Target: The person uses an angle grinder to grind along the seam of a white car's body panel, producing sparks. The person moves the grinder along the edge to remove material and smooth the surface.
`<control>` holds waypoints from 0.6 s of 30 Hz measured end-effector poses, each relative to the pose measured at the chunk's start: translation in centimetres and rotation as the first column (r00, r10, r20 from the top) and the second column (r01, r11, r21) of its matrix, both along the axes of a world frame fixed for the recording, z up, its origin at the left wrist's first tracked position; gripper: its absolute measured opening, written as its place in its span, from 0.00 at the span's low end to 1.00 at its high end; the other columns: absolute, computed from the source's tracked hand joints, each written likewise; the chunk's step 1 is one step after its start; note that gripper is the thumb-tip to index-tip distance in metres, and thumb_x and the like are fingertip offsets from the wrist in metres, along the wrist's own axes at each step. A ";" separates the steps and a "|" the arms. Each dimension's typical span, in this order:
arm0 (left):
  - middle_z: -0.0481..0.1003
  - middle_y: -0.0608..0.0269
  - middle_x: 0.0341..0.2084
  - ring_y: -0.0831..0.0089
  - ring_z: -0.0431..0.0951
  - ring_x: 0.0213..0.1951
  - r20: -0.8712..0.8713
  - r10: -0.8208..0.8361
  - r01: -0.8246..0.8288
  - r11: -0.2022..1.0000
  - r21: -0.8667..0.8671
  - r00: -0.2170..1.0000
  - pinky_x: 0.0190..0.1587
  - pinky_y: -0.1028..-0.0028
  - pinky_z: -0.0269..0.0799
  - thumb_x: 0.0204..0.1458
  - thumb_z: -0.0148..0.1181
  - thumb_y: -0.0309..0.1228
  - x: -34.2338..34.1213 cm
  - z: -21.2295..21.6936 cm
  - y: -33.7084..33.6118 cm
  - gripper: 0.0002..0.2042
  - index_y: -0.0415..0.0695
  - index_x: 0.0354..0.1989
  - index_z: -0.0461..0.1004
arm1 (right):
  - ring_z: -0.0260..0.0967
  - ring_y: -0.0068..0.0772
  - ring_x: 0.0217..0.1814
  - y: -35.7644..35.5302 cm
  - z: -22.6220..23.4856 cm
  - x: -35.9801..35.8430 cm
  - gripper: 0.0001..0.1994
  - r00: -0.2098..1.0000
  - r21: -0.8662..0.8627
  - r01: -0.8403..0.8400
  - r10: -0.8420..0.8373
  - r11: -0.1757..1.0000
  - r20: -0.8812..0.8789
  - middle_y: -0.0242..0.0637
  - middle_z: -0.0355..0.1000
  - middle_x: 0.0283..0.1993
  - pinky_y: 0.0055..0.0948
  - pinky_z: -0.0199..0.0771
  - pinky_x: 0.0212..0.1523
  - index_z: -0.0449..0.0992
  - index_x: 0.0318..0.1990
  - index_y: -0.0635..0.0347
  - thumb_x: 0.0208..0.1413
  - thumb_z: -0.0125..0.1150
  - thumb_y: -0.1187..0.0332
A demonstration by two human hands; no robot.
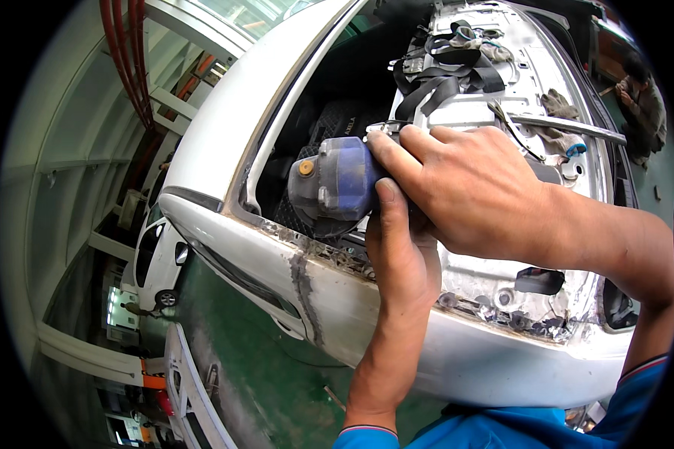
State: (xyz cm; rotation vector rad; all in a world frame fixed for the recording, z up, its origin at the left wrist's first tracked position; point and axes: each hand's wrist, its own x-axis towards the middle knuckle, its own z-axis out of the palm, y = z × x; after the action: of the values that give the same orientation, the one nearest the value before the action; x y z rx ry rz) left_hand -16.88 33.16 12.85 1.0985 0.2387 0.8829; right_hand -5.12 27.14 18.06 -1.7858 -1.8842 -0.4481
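I hold an angle grinder (350, 178) with a blue body, a dark grey head and an orange button. It is over the edge of the white car body (352, 314), beside the dark window opening. My right hand (475, 187) is closed round the rear of the tool from above, its knuckles raised. Lower down, my left hand (404, 258) grips it from the near side, thumb pointing up. The hands hide much of the grinder's body, and its disc is hard to make out. Along the car's edge runs a scraped, rusty seam (329, 254), crossed by a dark patch (303, 292).
Black seat belts (457, 78), work gloves (561, 105) and a metal bar (569, 126) lie on the bare white panel. A person (640, 112) crouches at the far right. At left are a white car (157, 258) and a loose body panel (191, 389) on the green floor.
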 end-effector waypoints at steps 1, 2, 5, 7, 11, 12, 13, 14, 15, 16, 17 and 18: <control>0.59 0.56 0.69 0.66 0.59 0.70 -0.015 -0.003 0.003 1.000 0.011 1.000 0.72 0.64 0.54 0.68 0.41 0.58 0.0 0.0 0.0 0.37 0.41 0.74 0.50 | 0.77 0.45 0.44 0.1 -0.1 0.1 0.36 1.000 0.006 -0.009 0.009 1.000 -0.013 0.42 0.73 0.43 0.41 0.75 0.33 0.62 0.64 0.66 0.46 0.68 0.67; 0.59 0.56 0.69 0.67 0.59 0.71 -0.029 -0.005 0.006 1.000 0.021 1.000 0.72 0.64 0.54 0.68 0.41 0.58 0.0 0.1 0.0 0.37 0.41 0.74 0.50 | 0.77 0.45 0.43 0.2 -0.3 0.2 0.36 1.000 0.012 -0.018 0.018 1.000 -0.025 0.42 0.73 0.43 0.42 0.75 0.33 0.63 0.64 0.66 0.46 0.68 0.67; 0.60 0.56 0.69 0.67 0.59 0.71 -0.063 0.017 -0.015 0.999 0.034 0.998 0.72 0.64 0.53 0.68 0.41 0.58 0.1 0.1 0.0 0.36 0.41 0.73 0.51 | 0.77 0.46 0.42 0.7 -0.5 0.6 0.34 0.997 -0.033 -0.033 0.031 0.999 -0.071 0.43 0.73 0.42 0.43 0.74 0.32 0.64 0.63 0.66 0.46 0.68 0.67; 0.61 0.57 0.68 0.67 0.59 0.70 -0.073 0.041 -0.038 0.998 0.042 0.997 0.72 0.63 0.53 0.68 0.41 0.57 0.2 0.0 0.1 0.35 0.42 0.73 0.52 | 0.78 0.48 0.41 1.2 -0.7 0.9 0.31 0.994 -0.025 -0.059 0.056 0.998 -0.097 0.43 0.73 0.40 0.44 0.74 0.32 0.65 0.59 0.66 0.47 0.68 0.67; 0.62 0.61 0.68 0.68 0.60 0.70 -0.016 0.048 -0.048 0.999 -0.010 0.999 0.71 0.63 0.54 0.68 0.42 0.56 0.4 0.0 0.3 0.33 0.45 0.72 0.55 | 0.78 0.51 0.37 2.3 0.2 1.4 0.24 0.979 -0.070 -0.147 0.135 0.987 -0.151 0.43 0.74 0.37 0.46 0.73 0.31 0.68 0.50 0.64 0.47 0.68 0.66; 0.62 0.62 0.68 0.69 0.60 0.70 0.006 0.053 -0.053 0.998 -0.022 0.999 0.71 0.63 0.54 0.68 0.42 0.56 0.3 -0.2 0.6 0.32 0.46 0.72 0.56 | 0.78 0.51 0.35 2.8 0.4 1.4 0.19 0.977 -0.088 -0.145 0.128 0.986 -0.169 0.44 0.74 0.35 0.47 0.73 0.30 0.69 0.44 0.63 0.47 0.68 0.65; 0.62 0.63 0.68 0.69 0.61 0.69 0.028 0.057 -0.056 0.998 -0.033 0.998 0.71 0.63 0.54 0.69 0.42 0.56 0.4 -0.4 0.9 0.31 0.47 0.71 0.57 | 0.78 0.51 0.35 3.3 0.6 1.3 0.18 0.975 -0.083 -0.150 0.133 0.985 -0.180 0.44 0.74 0.35 0.47 0.74 0.30 0.70 0.43 0.62 0.47 0.68 0.65; 0.64 0.64 0.67 0.69 0.63 0.68 0.044 0.078 -0.077 0.996 -0.042 0.996 0.70 0.62 0.55 0.69 0.43 0.54 0.5 -0.5 1.1 0.30 0.48 0.71 0.58 | 0.78 0.51 0.35 3.9 0.8 1.2 0.17 0.972 -0.078 -0.156 0.139 0.985 -0.192 0.45 0.75 0.35 0.46 0.74 0.30 0.71 0.43 0.62 0.47 0.68 0.66; 0.65 0.65 0.67 0.69 0.64 0.68 0.059 0.083 -0.080 0.996 -0.048 0.995 0.70 0.62 0.56 0.69 0.43 0.54 0.6 -0.5 1.4 0.29 0.48 0.70 0.59 | 0.78 0.51 0.35 4.5 0.7 1.2 0.17 0.969 -0.074 -0.161 0.144 0.984 -0.203 0.45 0.75 0.35 0.46 0.74 0.30 0.71 0.42 0.62 0.47 0.68 0.66; 0.65 0.65 0.66 0.69 0.64 0.68 0.074 0.089 -0.086 0.995 -0.050 0.993 0.70 0.62 0.57 0.69 0.43 0.53 0.6 -0.4 1.6 0.29 0.48 0.70 0.59 | 0.79 0.50 0.36 5.0 0.6 1.2 0.14 0.970 -0.024 -0.181 0.175 0.983 -0.169 0.45 0.77 0.33 0.45 0.76 0.31 0.73 0.40 0.61 0.47 0.67 0.67; 0.66 0.65 0.66 0.69 0.65 0.67 0.089 0.095 -0.091 0.994 -0.053 0.991 0.69 0.61 0.57 0.69 0.43 0.53 0.7 -0.1 1.6 0.28 0.48 0.70 0.60 | 0.79 0.50 0.36 5.2 0.9 1.3 0.14 0.967 -0.039 -0.201 0.192 0.979 -0.165 0.45 0.77 0.32 0.44 0.76 0.32 0.73 0.39 0.61 0.47 0.67 0.67; 0.67 0.64 0.65 0.68 0.66 0.67 0.091 0.128 -0.121 0.989 -0.081 0.988 0.68 0.61 0.59 0.69 0.44 0.53 1.0 0.2 1.6 0.27 0.49 0.69 0.62 | 0.79 0.50 0.36 5.4 1.2 1.4 0.13 0.965 -0.055 -0.220 0.209 0.974 -0.160 0.44 0.77 0.31 0.44 0.76 0.32 0.73 0.39 0.62 0.47 0.67 0.67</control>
State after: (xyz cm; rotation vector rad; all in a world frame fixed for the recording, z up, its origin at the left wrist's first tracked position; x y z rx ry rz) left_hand -15.93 34.75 13.10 0.9766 0.2602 1.0278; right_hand -3.67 32.52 19.27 -1.5873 -1.9779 -0.1609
